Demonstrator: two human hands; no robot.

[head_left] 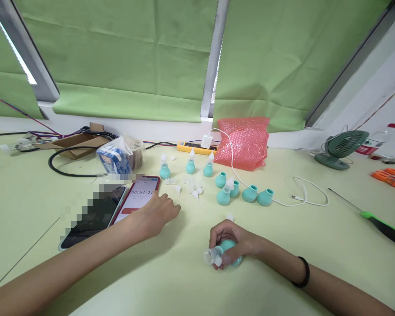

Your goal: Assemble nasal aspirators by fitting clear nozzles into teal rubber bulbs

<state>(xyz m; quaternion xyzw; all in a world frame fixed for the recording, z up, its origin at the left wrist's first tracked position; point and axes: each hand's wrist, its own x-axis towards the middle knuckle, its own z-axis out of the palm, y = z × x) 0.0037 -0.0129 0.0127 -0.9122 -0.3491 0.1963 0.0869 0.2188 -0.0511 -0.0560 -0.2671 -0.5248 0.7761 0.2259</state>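
Note:
My right hand [232, 241] is wrapped round a teal squeeze bulb [237, 260]. A clear plastic nozzle [209, 256] on the bulb points left, with a small whitish piece beside it. My left hand [159, 213] reaches over the table beside a red-edged phone [140, 197]. Its forefinger stretches out and the other fingers bend, partly hidden; I see nothing held. Beyond it lie small clear and white plastic pieces [195, 191]. Three teal bulbs with pale tips, one of them this bulb [190, 166], stand behind. Several more teal bulbs [250, 193] cluster to the right, some without tips.
A dark phone [95, 219] lies at left, near a plastic-wrapped pack [116, 158]. At the back are a yellow power strip [194, 148] and pink bubble wrap [242, 145]. A white cable [304, 199], screwdriver [378, 223], green fan [344, 147] and orange tool [391, 177] are on the right.

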